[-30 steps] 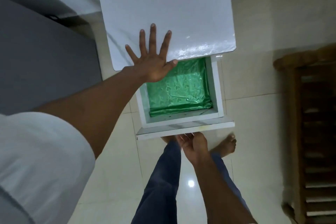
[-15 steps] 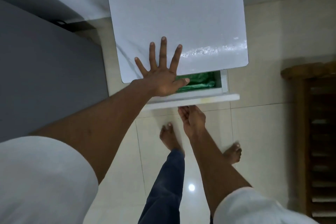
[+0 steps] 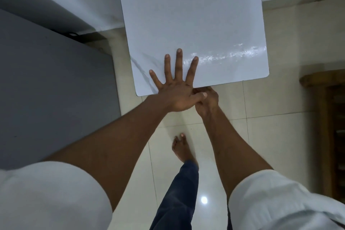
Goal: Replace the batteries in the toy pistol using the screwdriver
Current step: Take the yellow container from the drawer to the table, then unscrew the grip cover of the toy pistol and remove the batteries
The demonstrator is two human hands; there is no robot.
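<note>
Left hand [image 3: 175, 91]: spread flat on white table top [image 3: 196, 24].
Right hand [image 3: 207, 101]: at table edge; grasp cannot be told.
Toy pistol, screwdriver: not visible; handling unjudgeable.

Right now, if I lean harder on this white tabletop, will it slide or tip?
The white tabletop looks glossy, so the left hand flat on it may slip. It stands on polished floor tiles, so it could skid. Pressing near its edge might tip it.

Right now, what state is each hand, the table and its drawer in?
left hand: open, fingers spread flat on the tabletop.
right hand: at the table's front edge under the top, fingers hidden.
white table: top bare, glare on the right.
drawer: no part of it shows past the tabletop.
</note>
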